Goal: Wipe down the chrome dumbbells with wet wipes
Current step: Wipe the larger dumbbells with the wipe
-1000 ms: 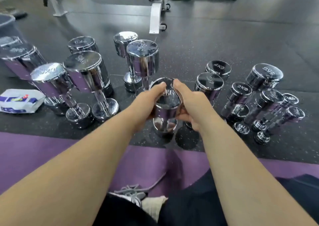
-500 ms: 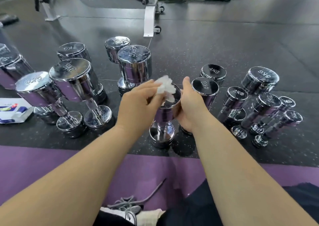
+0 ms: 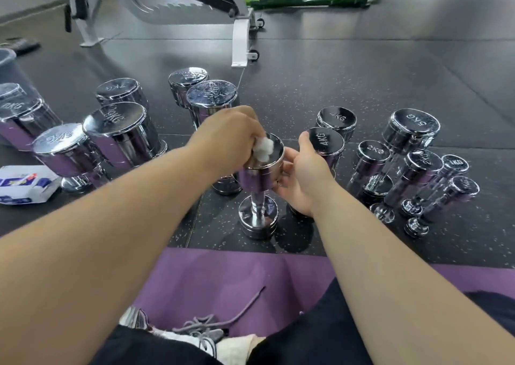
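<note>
a pack of wipes (image 3: pixel 25 183) lies on the dark floor well left of the left hand (image 3: pixel 225 139), with large dumbbells (image 3: pixel 117 130) between them. the left hand grips a bunched white wet wipe (image 3: pixel 263 149) and presses it onto the top face of an upright chrome dumbbell (image 3: pixel 260 178). just right, the right hand (image 3: pixel 303 175) cups that head, fingers curled against its side, thumb raised clear. smaller dumbbells (image 3: pixel 409 169) stand beyond it.

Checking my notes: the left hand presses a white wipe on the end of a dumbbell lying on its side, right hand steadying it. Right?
No: the head view shows the dumbbell standing upright on the floor. The left hand presses the white wipe on its top end; the right hand steadies it.
</note>
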Motion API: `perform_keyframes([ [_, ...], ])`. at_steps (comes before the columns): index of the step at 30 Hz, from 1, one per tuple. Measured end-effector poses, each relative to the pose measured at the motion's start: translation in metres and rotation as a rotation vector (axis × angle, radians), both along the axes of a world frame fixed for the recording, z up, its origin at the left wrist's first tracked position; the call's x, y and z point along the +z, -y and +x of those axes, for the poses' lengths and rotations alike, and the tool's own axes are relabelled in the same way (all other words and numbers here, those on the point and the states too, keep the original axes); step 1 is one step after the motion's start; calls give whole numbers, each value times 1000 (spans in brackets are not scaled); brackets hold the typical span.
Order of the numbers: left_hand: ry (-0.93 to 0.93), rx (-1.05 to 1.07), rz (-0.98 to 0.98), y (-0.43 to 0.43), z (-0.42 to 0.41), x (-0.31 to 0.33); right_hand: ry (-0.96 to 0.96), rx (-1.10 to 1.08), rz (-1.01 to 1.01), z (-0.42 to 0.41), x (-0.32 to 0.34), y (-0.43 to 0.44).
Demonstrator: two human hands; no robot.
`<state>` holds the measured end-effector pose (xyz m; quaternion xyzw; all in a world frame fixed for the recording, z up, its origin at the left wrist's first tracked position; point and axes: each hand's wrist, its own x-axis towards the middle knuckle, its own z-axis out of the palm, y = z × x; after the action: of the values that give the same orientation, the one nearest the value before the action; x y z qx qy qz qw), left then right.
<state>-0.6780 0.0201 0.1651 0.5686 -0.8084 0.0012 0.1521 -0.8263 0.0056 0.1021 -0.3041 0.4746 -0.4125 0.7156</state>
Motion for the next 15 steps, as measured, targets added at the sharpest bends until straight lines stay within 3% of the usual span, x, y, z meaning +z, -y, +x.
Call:
perform_keyframes([
  [6,-56,-64,-242,-46,-7,-21,50,-40,-19,7,-4,-1],
  [8,-96,-37,-125,-30,-32,-16,78,-46,-25,6,-3,-5],
  [12,-106,254,5,-6,-22,-6,101,-84,11,5,0,-5],
  [15,-170,180,-45,-35,-3,-11,135,-83,8,4,3,-3],
])
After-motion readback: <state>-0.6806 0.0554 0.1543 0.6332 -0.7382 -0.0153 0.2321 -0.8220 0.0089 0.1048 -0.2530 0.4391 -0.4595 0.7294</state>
